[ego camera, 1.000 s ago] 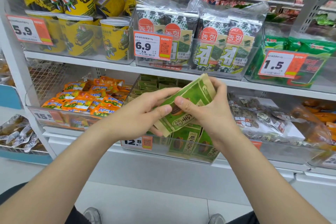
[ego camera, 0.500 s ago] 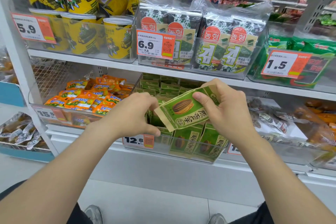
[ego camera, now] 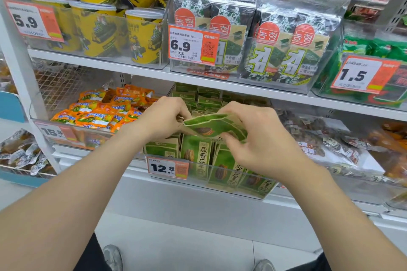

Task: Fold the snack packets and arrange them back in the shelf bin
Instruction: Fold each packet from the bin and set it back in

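Observation:
A green sunflower-seed packet [ego camera: 211, 124] lies nearly flat between my hands, just above the clear shelf bin [ego camera: 220, 179]. My right hand [ego camera: 262, 141] grips its right side, fingers curled under it. My left hand [ego camera: 163, 120] pinches its left edge. Several matching green packets [ego camera: 196, 154] stand upright in the bin below, behind a 12.8 price tag [ego camera: 167, 167]. More of them fill the back of the bin.
Orange snack packets [ego camera: 99, 110] fill the bin to the left. Clear bagged snacks [ego camera: 319, 138] lie to the right. The shelf above holds yellow cups [ego camera: 97, 28] and seaweed packs [ego camera: 275, 44], its edge close over my hands. My shoes [ego camera: 113, 257] stand on the floor.
The packet has tipped from an upright slant to nearly flat and dropped closer to the bin. My left hand, which had let go and reached into the bin, now pinches the packet's left edge.

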Demonstrator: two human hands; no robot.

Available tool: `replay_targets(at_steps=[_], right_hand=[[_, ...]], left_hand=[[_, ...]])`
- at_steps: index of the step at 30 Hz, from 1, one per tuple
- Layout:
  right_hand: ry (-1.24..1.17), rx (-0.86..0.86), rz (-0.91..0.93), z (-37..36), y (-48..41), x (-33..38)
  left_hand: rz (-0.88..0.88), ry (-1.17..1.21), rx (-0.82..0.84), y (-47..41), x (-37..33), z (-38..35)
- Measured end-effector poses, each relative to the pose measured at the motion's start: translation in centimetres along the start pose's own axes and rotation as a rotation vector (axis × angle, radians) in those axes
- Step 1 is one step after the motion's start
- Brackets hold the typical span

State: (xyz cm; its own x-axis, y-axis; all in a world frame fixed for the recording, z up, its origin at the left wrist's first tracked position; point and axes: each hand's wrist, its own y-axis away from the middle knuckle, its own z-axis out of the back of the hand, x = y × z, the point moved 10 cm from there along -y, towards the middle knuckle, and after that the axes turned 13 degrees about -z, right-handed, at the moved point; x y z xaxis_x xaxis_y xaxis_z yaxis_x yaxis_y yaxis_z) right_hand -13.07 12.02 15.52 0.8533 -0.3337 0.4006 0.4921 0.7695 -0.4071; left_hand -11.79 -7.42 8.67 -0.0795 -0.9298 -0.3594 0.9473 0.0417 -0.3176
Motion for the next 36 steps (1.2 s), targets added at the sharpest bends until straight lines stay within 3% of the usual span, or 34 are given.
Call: replay_targets(at_steps=[11,16,20,24,29,33,34,36], right_hand=[[0.312,0.248,-0.040,-5.5,-1.5,0.5],[0.205,0.355,-0.142,-6.1,-2.6,-0.6],[0.300,0.287,-0.078,-5.5,-3.8,0.2],[0.331,0.471,-0.020,-9.8,-2.9,0.8],[0.478,0.271,-0.011,-7.2,-4.1,0.9],[0.474,0.417,-0.002,-9.2,-2.1,1.5],[0.444,0.424,-0.023,-9.3,-2.0,1.1],[0.265,0.264,-0.087,-7.0,-3.0,0.2]], left_hand=[[-0.052,0.055,-0.012,-0.3,0.6,-0.7],[-0.004,0.028,-0.044,0.1,0.5,-0.6],[0.066,-0.010,-0.100,0.0,0.8,-0.1],[0.090,-0.023,-0.086,0.1,0.6,-0.2],[0.116,-0.038,-0.144,0.4,0.5,0.4],[0.029,0.146,-0.122,0.5,-0.8,0.6],[0.013,0.165,-0.108,0.6,-1.3,0.6],[0.029,0.191,-0.091,1.0,-1.7,0.8]])
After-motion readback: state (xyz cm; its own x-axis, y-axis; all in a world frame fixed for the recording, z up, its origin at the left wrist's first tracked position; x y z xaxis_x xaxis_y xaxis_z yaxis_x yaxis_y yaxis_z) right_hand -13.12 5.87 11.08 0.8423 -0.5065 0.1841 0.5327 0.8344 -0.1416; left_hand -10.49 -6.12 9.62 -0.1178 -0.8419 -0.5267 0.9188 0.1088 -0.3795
